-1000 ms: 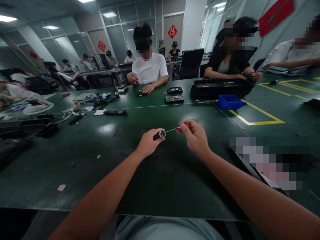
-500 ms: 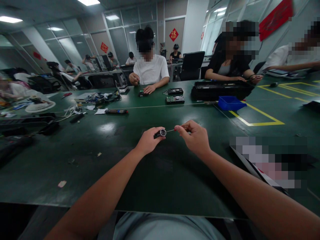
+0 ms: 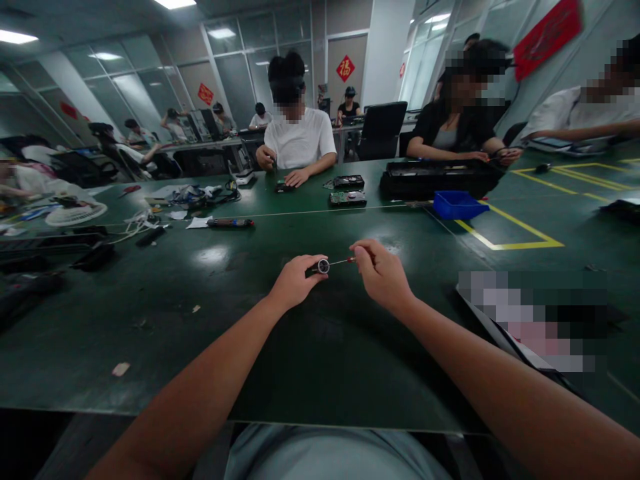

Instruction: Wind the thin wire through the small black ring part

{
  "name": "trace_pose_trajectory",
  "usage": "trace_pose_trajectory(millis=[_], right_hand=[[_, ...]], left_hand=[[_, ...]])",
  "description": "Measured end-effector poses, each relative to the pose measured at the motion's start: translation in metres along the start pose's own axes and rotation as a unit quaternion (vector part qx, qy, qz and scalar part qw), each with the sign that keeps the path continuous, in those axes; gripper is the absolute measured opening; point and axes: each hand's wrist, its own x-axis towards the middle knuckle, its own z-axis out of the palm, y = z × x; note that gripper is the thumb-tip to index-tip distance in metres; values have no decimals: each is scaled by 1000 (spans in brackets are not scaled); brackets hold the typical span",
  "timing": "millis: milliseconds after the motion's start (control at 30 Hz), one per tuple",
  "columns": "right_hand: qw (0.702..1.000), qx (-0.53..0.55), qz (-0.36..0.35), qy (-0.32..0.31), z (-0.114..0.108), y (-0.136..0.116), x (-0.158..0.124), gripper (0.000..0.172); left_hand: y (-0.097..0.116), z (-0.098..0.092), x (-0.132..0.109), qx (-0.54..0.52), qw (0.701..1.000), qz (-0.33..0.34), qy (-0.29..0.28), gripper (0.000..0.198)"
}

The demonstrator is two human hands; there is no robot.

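Note:
My left hand [image 3: 296, 281] is closed around a small dark cylinder [image 3: 323, 267] with a pale round rim, its open-looking end turned toward me. Most of the cylinder's body is hidden by my fingers. In my right hand [image 3: 381, 270] is a thin screwdriver [image 3: 341, 261] with a reddish handle end, its metal shaft pointing left. The shaft's tip meets the cylinder's rim; whether it goes inside, I cannot tell. Both hands are just above the dark green table [image 3: 320, 373].
Ahead lie two hard drives [image 3: 347, 198], a blue bin [image 3: 459, 205] and a long black housing [image 3: 435, 180]. A dark rod-like tool [image 3: 230, 223] and cables [image 3: 205, 195] are at left. A booklet [image 3: 520, 327] lies right. Several people sit opposite and beyond.
My right hand has turned on the screwdriver, its fingers now more curled over the handle. The left hand keeps hold of the cylinder. The whole view has shifted slightly.

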Motion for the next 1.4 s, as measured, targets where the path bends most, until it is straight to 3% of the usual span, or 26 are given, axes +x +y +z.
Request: trace_pose_trajectory(millis=[167, 267, 400, 500, 600, 700, 767, 967, 1167, 1400], right_hand=[[999, 43, -17, -22, 1, 0, -2, 28], [999, 53, -1, 5, 3, 1, -2, 23], [985, 161, 48, 32, 8, 5, 1, 21], [964, 250, 88, 33, 13, 9, 4, 24], [923, 353, 145, 53, 16, 14, 8, 26], [879, 425, 215, 28, 15, 19, 12, 29], [868, 434, 240, 14, 13, 22, 13, 30], [925, 339, 155, 72, 13, 23, 11, 25], [965, 245, 87, 43, 11, 15, 8, 23], [983, 164, 71, 24, 5, 7, 6, 26]], left_hand=[[0, -1, 0, 17, 1000, -3, 5, 38], [1, -1, 0, 17, 1000, 1, 5, 38], [2, -2, 0, 18, 1000, -4, 8, 38], [1, -3, 0, 15, 1000, 1, 15, 39], [0, -5, 1, 10, 999, 27, 27, 39], [-3, -7, 2, 27, 998, 59, 20, 40], [-4, -8, 3, 47, 997, 62, 7, 39], [-3, -7, 2, 61, 998, 32, -5, 38], [0, -7, 1, 51, 998, 18, -11, 39], [-1, -6, 0, 52, 998, 17, -12, 40]])
